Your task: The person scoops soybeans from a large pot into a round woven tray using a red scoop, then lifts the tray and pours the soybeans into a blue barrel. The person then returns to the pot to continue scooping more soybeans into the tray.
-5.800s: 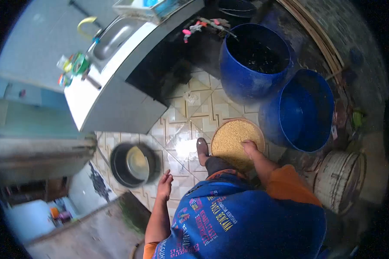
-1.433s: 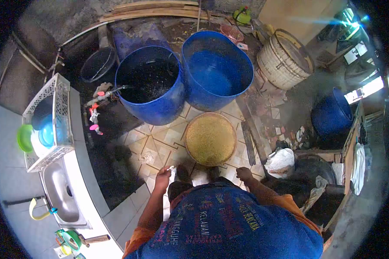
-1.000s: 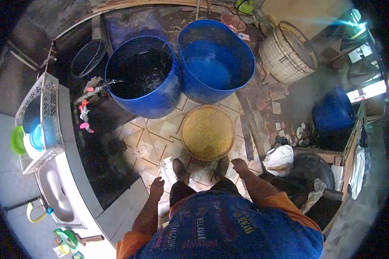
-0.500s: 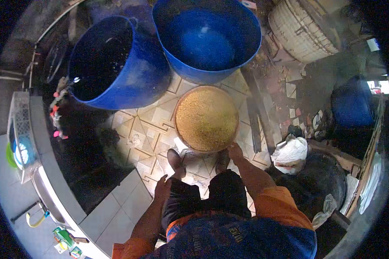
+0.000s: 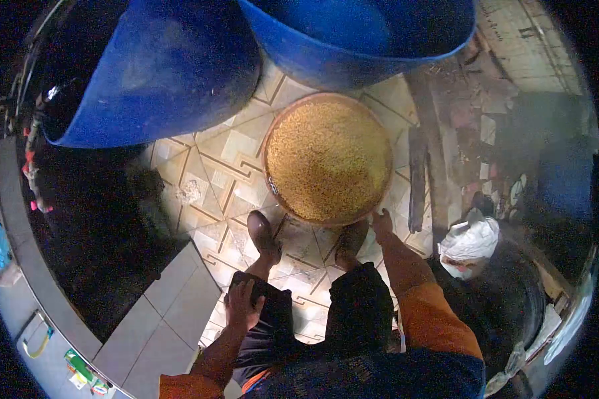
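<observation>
A round basin [image 5: 269, 189] stands on the tiled floor, heaped nearly to its rim with yellow-brown grains [image 5: 329, 153]. My right hand [image 5: 382, 225] reaches down to the basin's near right side, its fingers stretched out right by the rim and nothing visible in them. Over my dark-trousered left knee lies my left hand [image 5: 244, 304], fingers apart and holding nothing. My two feet, in dark shoes [image 5: 262, 233], are planted just in front of the basin.
Two large blue tubs [image 5: 173, 73] stand beyond the basin, the left one tipped on its side. To the right are a dark board [image 5: 416, 179], a white bag [image 5: 469, 243] and a black round container [image 5: 496, 299]. A low tiled ledge [image 5: 163, 312] runs along the left.
The view has come lower and closer, so the basin looks bigger. My left hand has moved onto the knee. My right hand, earlier at the basin's rim, now shows slightly lower beside it.
</observation>
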`<action>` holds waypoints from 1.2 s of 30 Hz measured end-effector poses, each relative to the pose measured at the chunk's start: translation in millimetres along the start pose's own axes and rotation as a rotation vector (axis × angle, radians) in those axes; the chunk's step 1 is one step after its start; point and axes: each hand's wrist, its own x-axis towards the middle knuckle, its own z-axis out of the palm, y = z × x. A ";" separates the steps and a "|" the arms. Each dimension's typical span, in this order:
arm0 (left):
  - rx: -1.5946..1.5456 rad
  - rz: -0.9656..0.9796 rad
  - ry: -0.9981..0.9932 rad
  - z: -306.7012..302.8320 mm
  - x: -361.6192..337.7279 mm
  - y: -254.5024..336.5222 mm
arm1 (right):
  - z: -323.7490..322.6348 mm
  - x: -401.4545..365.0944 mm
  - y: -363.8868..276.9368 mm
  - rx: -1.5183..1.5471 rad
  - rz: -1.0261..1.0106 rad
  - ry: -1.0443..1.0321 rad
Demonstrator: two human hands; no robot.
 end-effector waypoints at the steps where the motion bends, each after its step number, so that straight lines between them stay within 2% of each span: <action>1: -0.073 -0.001 -0.001 -8.0 5.2 0.3 | 0.1 7.5 -7.1 -0.020 0.110 0.054; 5: 0.033 0.014 0.035 -15.3 14.1 1.4 | 8.2 30.2 -10.7 -0.046 0.369 0.302; 6: 0.034 0.001 0.024 -17.2 15.1 0.8 | 11.3 30.7 -17.7 0.070 0.444 0.337; 8: -0.066 0.025 0.023 -21.7 18.4 -1.9 | -9.3 26.2 -40.7 0.783 0.671 0.188; 9: -0.064 0.016 0.018 -22.9 19.6 -2.2 | -11.9 38.5 -21.8 0.759 0.653 0.184; 11: -0.071 0.054 0.065 -24.1 20.2 -2.0 | -35.1 83.0 66.6 0.396 0.561 0.179; 13: -0.081 0.043 0.056 -26.0 21.8 -3.1 | -64.9 123.7 142.8 0.214 0.609 0.138; 14: -0.092 0.040 0.054 -25.9 22.7 -4.4 | -59.3 120.1 143.4 0.208 0.616 0.132; 16: -0.089 0.038 0.052 -24.1 23.9 -9.6 | -47.6 107.8 127.9 -0.119 -0.294 -0.170; 17: -0.084 0.047 0.056 -23.9 24.7 -12.4 | -44.1 115.8 123.5 0.043 0.023 -0.108; 20: -0.069 0.042 0.065 -26.4 26.9 -17.8 | -19.7 109.3 90.2 0.070 -0.021 -0.074; 21: -0.070 0.038 0.063 -28.2 28.4 -19.4 | -26.9 107.4 89.5 -0.023 0.108 -0.057; 22: -0.081 0.045 0.066 -30.2 29.7 -20.5 | -26.1 109.2 90.0 -0.026 0.110 -0.058; 24: -0.097 0.050 0.069 -30.3 31.0 -25.1 | -28.5 115.2 91.9 -0.278 0.162 0.005; 25: -0.096 0.053 0.072 -30.0 30.7 -28.5 | -22.1 109.7 80.4 -0.282 0.162 0.004; 30: -0.108 0.081 0.093 -34.3 37.1 -26.5 | 9.0 50.2 5.9 0.728 0.343 0.118; 31: -0.102 0.084 0.084 -36.4 38.2 -25.8 | -0.3 51.8 26.7 0.769 0.361 -0.017; 33: -0.098 0.081 0.075 -37.8 37.2 -24.8 | -6.1 88.7 105.8 0.019 0.040 -0.057; 34: -0.157 0.078 0.073 -35.5 39.5 -26.8 | -8.1 105.7 141.6 -0.328 -0.100 0.004; 35: -0.208 0.082 0.075 -35.2 45.6 -31.1 | -3.9 101.4 127.4 -0.128 -0.061 -0.117; 36: -0.202 0.090 0.082 -36.1 52.0 -34.3 | -4.4 100.4 130.5 -0.120 -0.069 -0.111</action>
